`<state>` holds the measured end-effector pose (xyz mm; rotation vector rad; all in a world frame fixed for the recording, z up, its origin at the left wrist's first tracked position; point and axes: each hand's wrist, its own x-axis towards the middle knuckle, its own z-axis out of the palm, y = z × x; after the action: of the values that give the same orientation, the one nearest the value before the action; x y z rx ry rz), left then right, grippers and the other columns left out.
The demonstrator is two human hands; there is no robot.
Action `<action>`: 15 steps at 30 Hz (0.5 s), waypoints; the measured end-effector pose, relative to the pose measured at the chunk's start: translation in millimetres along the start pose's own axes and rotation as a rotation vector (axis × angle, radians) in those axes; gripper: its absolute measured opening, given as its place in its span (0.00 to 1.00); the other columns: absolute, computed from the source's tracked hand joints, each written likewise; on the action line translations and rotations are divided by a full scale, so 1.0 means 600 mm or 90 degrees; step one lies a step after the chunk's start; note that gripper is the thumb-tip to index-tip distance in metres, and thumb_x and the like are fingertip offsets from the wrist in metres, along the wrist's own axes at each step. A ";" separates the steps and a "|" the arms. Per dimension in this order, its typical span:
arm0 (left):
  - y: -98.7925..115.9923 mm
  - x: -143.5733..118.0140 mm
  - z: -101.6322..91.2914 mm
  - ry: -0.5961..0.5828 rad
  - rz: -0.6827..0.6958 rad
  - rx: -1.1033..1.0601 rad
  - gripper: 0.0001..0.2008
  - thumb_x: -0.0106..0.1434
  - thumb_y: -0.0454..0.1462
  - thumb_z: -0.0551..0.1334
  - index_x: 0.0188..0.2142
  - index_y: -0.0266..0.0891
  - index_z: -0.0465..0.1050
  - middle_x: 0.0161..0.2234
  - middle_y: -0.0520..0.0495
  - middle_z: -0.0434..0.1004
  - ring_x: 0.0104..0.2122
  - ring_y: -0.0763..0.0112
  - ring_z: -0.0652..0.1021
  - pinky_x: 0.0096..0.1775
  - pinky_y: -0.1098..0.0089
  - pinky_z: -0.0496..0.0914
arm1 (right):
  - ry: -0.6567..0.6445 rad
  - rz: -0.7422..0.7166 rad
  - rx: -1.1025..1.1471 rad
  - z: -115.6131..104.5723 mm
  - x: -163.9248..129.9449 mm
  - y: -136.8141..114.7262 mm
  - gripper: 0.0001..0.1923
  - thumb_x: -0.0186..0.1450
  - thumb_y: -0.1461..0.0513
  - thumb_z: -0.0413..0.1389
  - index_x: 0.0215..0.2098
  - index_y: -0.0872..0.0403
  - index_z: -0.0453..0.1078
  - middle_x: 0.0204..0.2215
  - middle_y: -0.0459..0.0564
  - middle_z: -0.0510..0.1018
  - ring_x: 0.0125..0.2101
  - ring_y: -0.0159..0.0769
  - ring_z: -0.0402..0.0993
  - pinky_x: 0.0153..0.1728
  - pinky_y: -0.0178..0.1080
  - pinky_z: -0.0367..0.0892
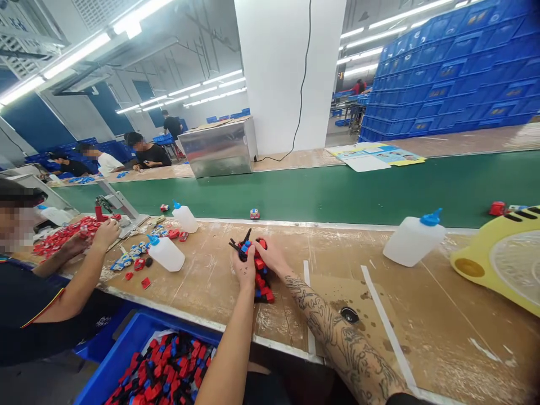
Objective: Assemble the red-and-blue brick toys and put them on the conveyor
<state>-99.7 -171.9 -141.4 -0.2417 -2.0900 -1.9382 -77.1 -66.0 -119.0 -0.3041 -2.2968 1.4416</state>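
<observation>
My left hand (244, 270) is closed around a small red, blue and black plastic toy part (245, 247), with thin black prongs sticking out past the thumb. Close against it, my right hand (272, 257) has its fingers bent over the same part, near a red portion. Both hands meet just above the worktable (211, 275). Below and beside them, more red and blue toy parts (265, 291) lie in a row on the table. The fingers hide much of the held part.
A blue crate (113, 354) of red, blue and black parts sits below the table edge. White squeeze bottles (167, 254) (413, 242) stand left and right. A yellow fan (476, 253) is far right. A green conveyor (295, 194) runs behind. A co-worker (37, 304) handles red parts at left.
</observation>
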 end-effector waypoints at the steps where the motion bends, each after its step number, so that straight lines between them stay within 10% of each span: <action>1: -0.005 0.001 0.002 -0.004 0.029 0.033 0.25 0.60 0.50 0.64 0.52 0.39 0.70 0.50 0.39 0.72 0.53 0.58 0.73 0.57 0.58 0.64 | 0.004 0.000 0.007 -0.002 0.005 0.008 0.16 0.69 0.52 0.50 0.45 0.51 0.73 0.41 0.50 0.80 0.41 0.41 0.74 0.46 0.41 0.66; 10: -0.016 0.005 -0.016 -0.033 0.132 0.207 0.14 0.57 0.47 0.67 0.38 0.43 0.78 0.51 0.41 0.72 0.56 0.53 0.68 0.60 0.52 0.57 | -0.087 -0.016 -0.010 -0.006 0.041 0.027 0.16 0.70 0.55 0.48 0.40 0.54 0.76 0.38 0.50 0.81 0.40 0.38 0.75 0.44 0.38 0.66; 15: -0.013 0.008 -0.069 -0.111 0.113 0.288 0.23 0.57 0.49 0.67 0.49 0.42 0.74 0.54 0.39 0.69 0.57 0.53 0.68 0.60 0.54 0.60 | -0.078 0.018 -0.086 -0.022 0.033 0.017 0.16 0.69 0.54 0.50 0.48 0.54 0.73 0.46 0.53 0.79 0.48 0.41 0.72 0.52 0.42 0.62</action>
<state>-102.6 -214.2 -144.5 -0.4918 -2.4536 -1.3422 -89.1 -43.3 -119.0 -0.2967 -2.5044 1.3556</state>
